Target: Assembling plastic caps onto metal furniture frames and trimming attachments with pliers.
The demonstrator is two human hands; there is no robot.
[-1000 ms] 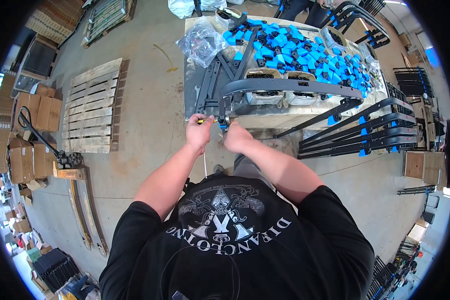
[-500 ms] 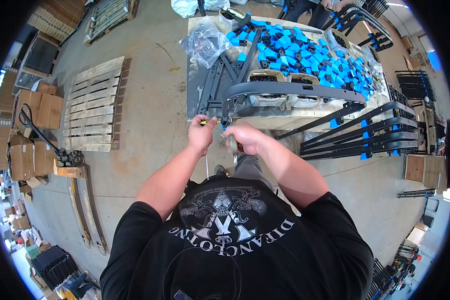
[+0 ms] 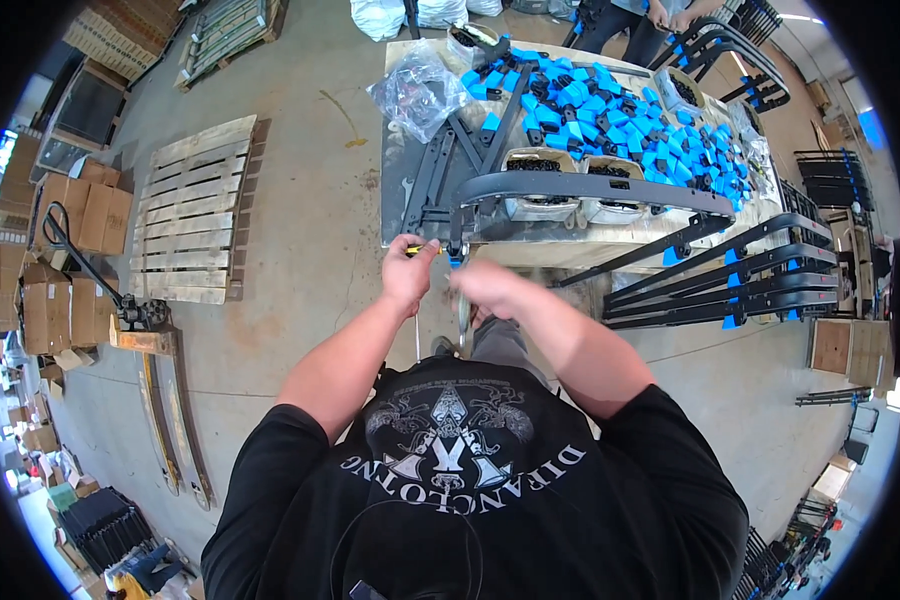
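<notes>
A black curved metal frame [image 3: 590, 187] rests across the near side of the table, its end close in front of my hands. My left hand [image 3: 406, 275] is closed at that end on a small yellow-and-black handled tool [image 3: 422, 250]. A thin pale rod [image 3: 418, 335] shows below the hand; I cannot tell if it belongs to the tool. Just right of it is my right hand [image 3: 490, 290], smeared by motion, its fingers curled round a long silvery tool [image 3: 463, 312] whose kind I cannot make out. A small blue part [image 3: 456, 263] sits at the frame's end between both hands.
Blue-and-black plastic parts [image 3: 610, 125] cover the table [image 3: 395, 215], with boxes of small black parts [image 3: 545, 208] and a plastic bag [image 3: 420, 95]. Similar frames [image 3: 730, 285] stand at right. A wooden pallet [image 3: 195, 210] and pallet jack [image 3: 150, 345] are left. Another person [image 3: 625, 25] works beyond.
My right hand and the silvery tool have shifted slightly and the hand is now blurred. My left hand keeps its grip beside the frame's end. The whole view has moved a little.
</notes>
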